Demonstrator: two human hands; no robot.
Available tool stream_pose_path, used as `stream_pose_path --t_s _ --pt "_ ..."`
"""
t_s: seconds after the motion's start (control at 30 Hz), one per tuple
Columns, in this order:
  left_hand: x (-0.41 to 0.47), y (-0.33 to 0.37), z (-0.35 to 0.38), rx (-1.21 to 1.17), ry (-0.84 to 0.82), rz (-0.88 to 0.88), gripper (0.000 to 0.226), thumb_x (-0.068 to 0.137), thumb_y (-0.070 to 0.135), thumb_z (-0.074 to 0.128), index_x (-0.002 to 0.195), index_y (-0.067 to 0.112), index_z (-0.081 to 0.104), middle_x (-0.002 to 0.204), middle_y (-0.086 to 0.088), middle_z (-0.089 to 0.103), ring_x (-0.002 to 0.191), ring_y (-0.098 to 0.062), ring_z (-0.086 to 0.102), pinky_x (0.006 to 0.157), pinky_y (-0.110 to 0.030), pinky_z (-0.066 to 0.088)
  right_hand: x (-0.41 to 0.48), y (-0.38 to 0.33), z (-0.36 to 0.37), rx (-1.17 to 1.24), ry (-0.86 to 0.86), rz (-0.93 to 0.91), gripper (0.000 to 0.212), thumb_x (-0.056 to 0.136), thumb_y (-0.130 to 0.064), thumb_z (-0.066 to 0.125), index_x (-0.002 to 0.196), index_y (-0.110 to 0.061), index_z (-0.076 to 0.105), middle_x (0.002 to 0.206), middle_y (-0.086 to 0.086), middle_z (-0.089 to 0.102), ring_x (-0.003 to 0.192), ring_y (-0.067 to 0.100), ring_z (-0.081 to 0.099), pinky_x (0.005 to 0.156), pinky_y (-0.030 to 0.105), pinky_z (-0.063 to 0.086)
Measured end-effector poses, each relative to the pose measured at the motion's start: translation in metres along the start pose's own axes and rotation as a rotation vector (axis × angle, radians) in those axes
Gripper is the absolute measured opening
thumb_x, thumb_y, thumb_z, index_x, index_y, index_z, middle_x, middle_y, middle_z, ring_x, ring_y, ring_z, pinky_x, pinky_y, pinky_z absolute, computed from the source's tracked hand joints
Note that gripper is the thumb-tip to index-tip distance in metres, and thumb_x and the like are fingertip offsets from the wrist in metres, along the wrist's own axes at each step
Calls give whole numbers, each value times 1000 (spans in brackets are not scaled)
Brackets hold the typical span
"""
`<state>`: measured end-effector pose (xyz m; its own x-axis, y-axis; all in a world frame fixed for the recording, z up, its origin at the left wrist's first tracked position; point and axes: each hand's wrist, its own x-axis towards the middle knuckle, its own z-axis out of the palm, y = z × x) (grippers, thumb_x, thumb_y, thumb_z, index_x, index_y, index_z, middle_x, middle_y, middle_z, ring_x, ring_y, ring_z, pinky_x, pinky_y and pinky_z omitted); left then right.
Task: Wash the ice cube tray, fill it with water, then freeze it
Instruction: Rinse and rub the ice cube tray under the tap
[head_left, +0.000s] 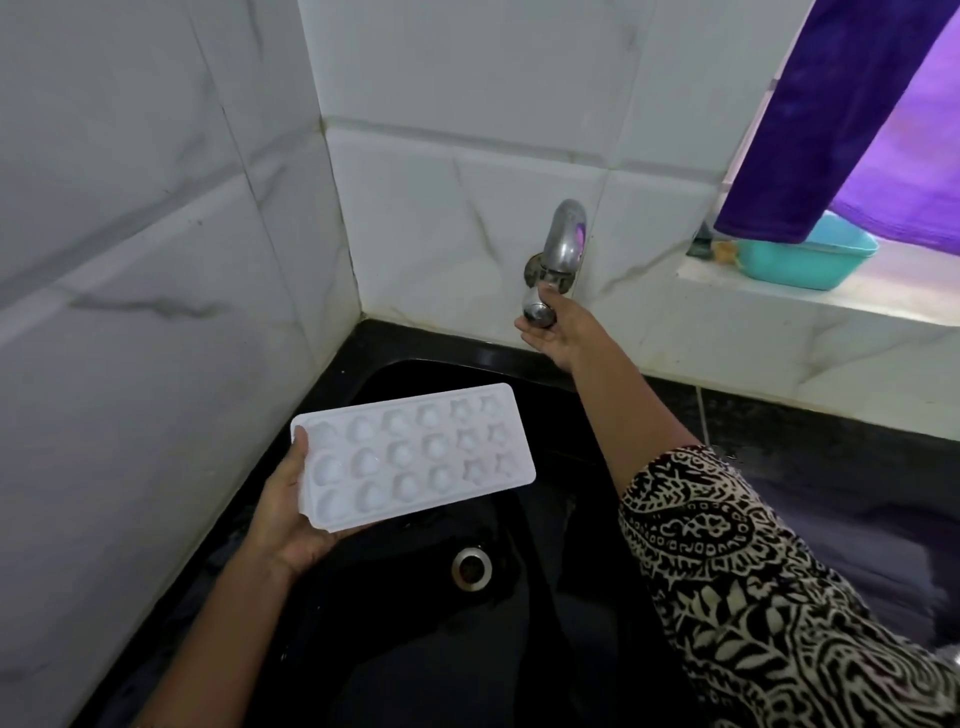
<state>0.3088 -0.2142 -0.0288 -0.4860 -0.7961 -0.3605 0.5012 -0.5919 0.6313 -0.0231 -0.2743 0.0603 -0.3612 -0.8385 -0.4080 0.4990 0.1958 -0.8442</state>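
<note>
- 1 hand, the left hand (291, 514), grips the ice cube tray (415, 452) by its short end, thumb over the rim and fingers beneath. The tray hangs nearly level above the sink (519, 649), cavities up.
- The tray is thin, white moulded plastic with 18 cavities in 3 rows: 12 rounded, 6 star-shaped at the far end.
- The sink is glossy black with a metal drain (471, 569).
- The right hand (550, 332) pinches the chrome knob (537, 310) of the tap (566, 234), thumb above, fingers curled below.
- No water runs, so washing seems only to be starting. Next, turn the knob and bring the tray under the spout.
- Beyond are marbled white tiles (441, 197) and a teal basin (810, 262) on the sill.
</note>
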Motion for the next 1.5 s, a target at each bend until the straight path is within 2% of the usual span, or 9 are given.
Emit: stream_pose_path --t_s 0.27,0.5,0.67,0.9,1.03,1.1,1.23,1.33,1.5 --pt "-6 1 0 -45 -31 28 64 93 66 44 127 17 66 137 -15 58 121 -37 59 84 -54 54 3 -5 0 -98 51 3 31 90 -28 63 109 -8 49 120 18 58 110 32 61 91 37 48" --pt "-17 4 4 -78 -38 67 58 91 59 51 122 14 69 133 -15 61 116 -35 63 80 -52 56 3 -7 1 -155 69 3 34 88 -30 65 110 -9 50 115 16 59 107 30 62 89 36 49" --pt "-20 8 4 -78 -48 70 58 94 58 46 123 13 68 135 -17 59 119 -38 59 86 -56 54 3 -9 2 -159 70 16 37 89 -30 64 116 -8 51 109 14 58 106 31 62 89 37 48" --pt "-23 13 2 -114 -24 51 55 92 57 52 121 13 70 133 -16 61 117 -38 61 85 -57 53 -3 -12 5 -141 59 26 25 92 -25 60 111 -10 53 76 7 55 60 18 54 70 31 50" --pt "-24 13 3 -115 -5 55 56 94 56 49 120 11 70 132 -17 61 116 -38 62 85 -59 53 -21 -9 -6 -295 43 34 45 90 -44 57 119 -10 52 96 6 57 86 21 58 81 39 49" --pt "-25 14 3 -114 9 51 55 93 55 49 118 11 71 131 -17 62 113 -37 63 86 -59 53 -37 2 -19 -345 123 -33 53 89 -52 55 124 -13 50 109 4 54 104 22 53 89 42 44" --pt "-25 13 5 -92 41 66 51 93 53 48 112 13 75 126 -15 66 107 -35 67 82 -56 56 -81 49 -46 -363 322 -290 19 93 -35 55 106 -21 59 105 -4 61 102 14 56 85 29 44" --pt "-25 12 10 -80 61 88 48 91 50 50 109 14 76 123 -14 68 102 -34 69 73 -51 59 -111 79 -58 -552 332 -423 12 91 -21 57 101 -25 64 102 -6 64 98 9 58 81 21 43" --pt "-16 3 26 -70 62 109 46 92 48 50 110 14 75 124 -14 67 104 -33 69 74 -48 59 -133 92 -53 -943 231 -749 21 88 -14 59 105 -22 66 121 -7 54 114 8 43 91 23 32"
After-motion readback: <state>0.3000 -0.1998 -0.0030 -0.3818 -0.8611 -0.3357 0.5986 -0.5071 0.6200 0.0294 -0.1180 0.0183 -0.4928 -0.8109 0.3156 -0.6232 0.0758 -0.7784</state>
